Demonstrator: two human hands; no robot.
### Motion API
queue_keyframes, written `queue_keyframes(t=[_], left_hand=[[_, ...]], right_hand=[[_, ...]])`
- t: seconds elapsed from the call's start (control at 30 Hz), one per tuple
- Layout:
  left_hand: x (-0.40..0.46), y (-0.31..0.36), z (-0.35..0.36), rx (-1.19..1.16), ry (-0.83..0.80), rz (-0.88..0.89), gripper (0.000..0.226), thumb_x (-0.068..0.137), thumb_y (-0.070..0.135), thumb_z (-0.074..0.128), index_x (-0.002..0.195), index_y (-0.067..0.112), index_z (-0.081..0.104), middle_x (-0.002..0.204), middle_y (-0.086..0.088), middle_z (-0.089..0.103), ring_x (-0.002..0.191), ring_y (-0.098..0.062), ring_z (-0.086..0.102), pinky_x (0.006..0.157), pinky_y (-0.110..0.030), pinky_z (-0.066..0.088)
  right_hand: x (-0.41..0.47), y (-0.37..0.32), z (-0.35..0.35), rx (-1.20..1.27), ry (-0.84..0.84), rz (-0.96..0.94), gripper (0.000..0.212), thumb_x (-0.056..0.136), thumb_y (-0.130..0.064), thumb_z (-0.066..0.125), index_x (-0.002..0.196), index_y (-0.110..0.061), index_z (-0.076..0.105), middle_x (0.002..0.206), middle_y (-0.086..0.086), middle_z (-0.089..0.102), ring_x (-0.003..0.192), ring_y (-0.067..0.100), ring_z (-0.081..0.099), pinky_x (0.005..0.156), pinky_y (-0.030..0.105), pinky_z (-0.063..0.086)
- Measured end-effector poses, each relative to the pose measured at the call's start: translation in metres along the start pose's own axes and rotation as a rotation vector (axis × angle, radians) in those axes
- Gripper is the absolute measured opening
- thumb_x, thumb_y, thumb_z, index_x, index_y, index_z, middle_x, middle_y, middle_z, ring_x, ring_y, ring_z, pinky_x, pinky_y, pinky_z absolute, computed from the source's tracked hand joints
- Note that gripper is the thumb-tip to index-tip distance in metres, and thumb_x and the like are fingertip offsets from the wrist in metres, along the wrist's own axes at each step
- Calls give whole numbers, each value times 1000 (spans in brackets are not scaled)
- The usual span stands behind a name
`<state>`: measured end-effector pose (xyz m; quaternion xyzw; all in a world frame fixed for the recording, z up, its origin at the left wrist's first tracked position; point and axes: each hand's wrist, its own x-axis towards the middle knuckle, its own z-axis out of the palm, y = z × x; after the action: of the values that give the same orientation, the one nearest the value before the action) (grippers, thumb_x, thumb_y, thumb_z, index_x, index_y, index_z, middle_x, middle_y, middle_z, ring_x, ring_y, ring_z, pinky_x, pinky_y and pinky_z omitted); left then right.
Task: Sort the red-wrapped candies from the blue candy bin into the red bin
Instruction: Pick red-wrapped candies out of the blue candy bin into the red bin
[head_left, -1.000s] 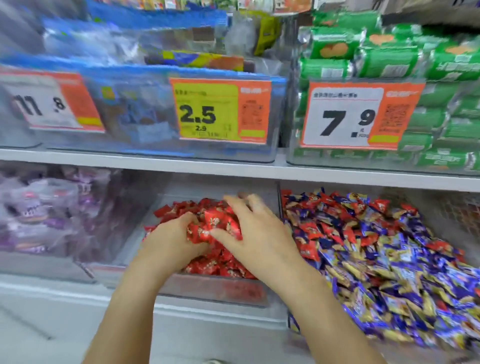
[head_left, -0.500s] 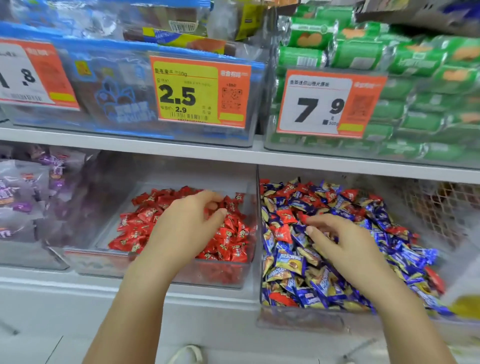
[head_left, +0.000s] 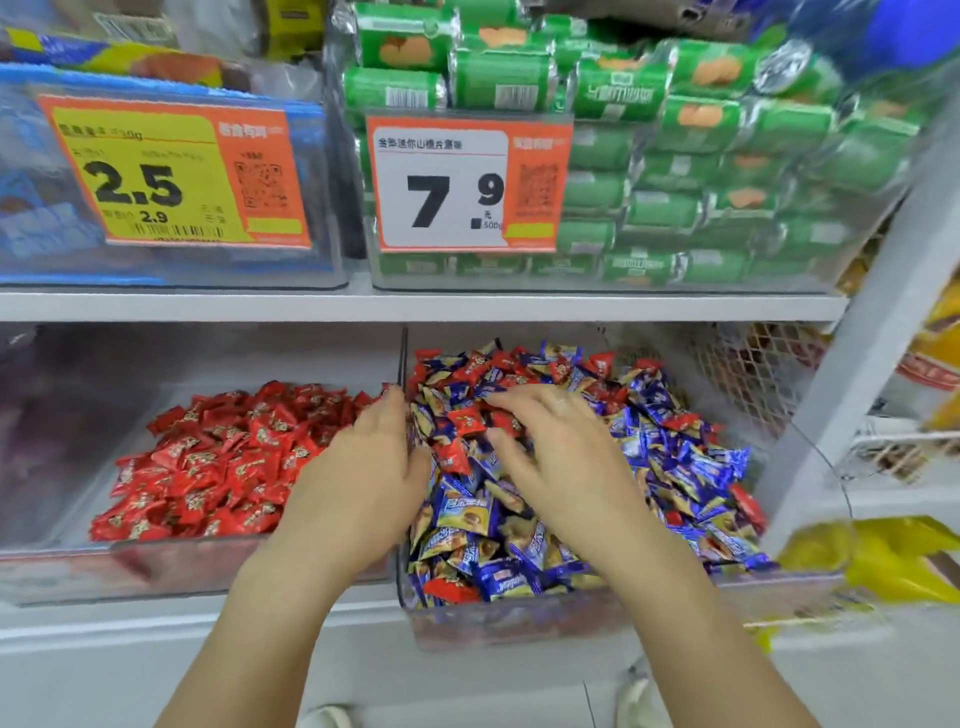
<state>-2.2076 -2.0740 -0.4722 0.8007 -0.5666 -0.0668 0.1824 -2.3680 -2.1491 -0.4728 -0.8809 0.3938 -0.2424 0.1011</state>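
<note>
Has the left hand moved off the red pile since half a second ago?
Yes. The left hand has shifted right, from over the red bin to the divider beside the blue candy bin.

Left hand (head_left: 363, 483) now at blue bin (head_left: 519, 618).

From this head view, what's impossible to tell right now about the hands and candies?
- Head view: left hand fingertips hidden behind the clear divider wall; any hold unknown.
- Right hand covers the candies beneath it.
- Blue-wrapped candy bin: red-wrapped candies buried deeper are uncountable.
</note>
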Motion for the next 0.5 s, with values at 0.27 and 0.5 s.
queue_keyframes(t=[0.27,0.5], left_hand=[[4,22,1,376,-62,217,45,88,54,52,125,29,53,138,8,49,142,-17,18,116,-40,-1],[17,43,-7,-83,238,123,23,94,38,52,100,16,53,78,1,56,80,-27,57,69,-35,40]], right_hand=[[28,11,6,-102,-281,132,40,90,-40,60,129,-33,55,126,-4,58,108,16,56,80,30,45],[8,37,-20,139,-347,167,9,87,-33,62,82,-26,60,78,-5,63,72,17,58,66,31,46]])
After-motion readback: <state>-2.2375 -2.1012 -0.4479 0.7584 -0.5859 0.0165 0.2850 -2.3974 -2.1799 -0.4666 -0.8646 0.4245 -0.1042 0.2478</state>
